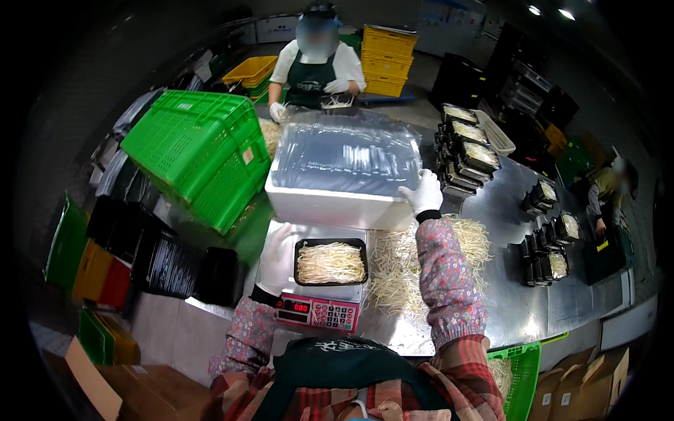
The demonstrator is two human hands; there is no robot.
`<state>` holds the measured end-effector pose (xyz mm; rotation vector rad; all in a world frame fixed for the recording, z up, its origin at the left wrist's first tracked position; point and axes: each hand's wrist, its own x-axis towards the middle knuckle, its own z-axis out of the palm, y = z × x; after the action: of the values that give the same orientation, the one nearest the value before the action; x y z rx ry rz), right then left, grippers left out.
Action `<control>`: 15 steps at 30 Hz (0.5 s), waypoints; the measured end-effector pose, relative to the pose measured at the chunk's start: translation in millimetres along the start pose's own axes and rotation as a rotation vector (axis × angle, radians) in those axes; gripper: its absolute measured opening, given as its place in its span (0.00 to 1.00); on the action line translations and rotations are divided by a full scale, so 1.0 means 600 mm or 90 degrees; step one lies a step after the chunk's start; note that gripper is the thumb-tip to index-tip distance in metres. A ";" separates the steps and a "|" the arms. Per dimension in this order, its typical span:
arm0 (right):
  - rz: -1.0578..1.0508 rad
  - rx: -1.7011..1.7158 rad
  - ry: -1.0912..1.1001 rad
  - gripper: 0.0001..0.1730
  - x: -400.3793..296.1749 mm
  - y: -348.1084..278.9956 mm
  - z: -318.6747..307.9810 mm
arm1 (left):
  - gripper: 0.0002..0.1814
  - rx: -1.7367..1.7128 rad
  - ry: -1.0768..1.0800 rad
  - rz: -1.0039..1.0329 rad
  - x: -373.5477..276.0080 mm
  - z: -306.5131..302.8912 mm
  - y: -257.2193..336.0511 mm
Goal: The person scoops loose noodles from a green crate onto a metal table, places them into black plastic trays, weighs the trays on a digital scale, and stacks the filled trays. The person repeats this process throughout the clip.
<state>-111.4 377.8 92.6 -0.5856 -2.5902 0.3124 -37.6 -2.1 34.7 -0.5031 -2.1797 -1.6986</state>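
A black plastic tray filled with bean sprouts [330, 262] rests on the pan of a red digital scale [318, 312]. Just left of the tray is my left hand [277, 258], in a white glove, upright over the pan's left side and holding nothing visible. My right hand [424, 193], also gloved, touches the right front corner of a white foam box [337, 208] topped with clear plastic film [345, 152]. Whether its fingers grip the film cannot be told. Loose bean sprouts [397, 284] lie on the metal table under and beside my right forearm.
Green crates [200, 152] stand at the left, above stacked empty black trays [168, 263]. Filled trays [466, 142] are piled at the back right, with smaller stacks [545, 247] farther right. A co-worker in an apron [310, 79] stands across the table; another person [605, 194] is at the far right.
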 end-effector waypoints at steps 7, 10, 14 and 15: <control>-0.017 -0.006 -0.092 0.13 0.055 0.047 0.048 | 0.17 -0.105 0.063 -0.236 -0.052 -0.080 -0.047; 0.003 -0.030 -0.109 0.30 0.046 0.022 0.033 | 0.14 -0.096 0.072 -0.238 -0.059 -0.081 -0.043; 0.000 -0.056 -0.098 0.14 0.067 0.062 0.056 | 0.13 -0.009 -0.015 -0.140 -0.033 -0.065 -0.039; -0.019 -0.055 -0.093 0.11 0.067 0.058 0.058 | 0.13 -0.036 -0.028 -0.140 -0.034 -0.061 -0.069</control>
<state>-148.2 422.5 67.4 -0.5721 -2.7629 0.2417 -37.2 -48.2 -1.5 -0.3278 -2.2958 -1.8820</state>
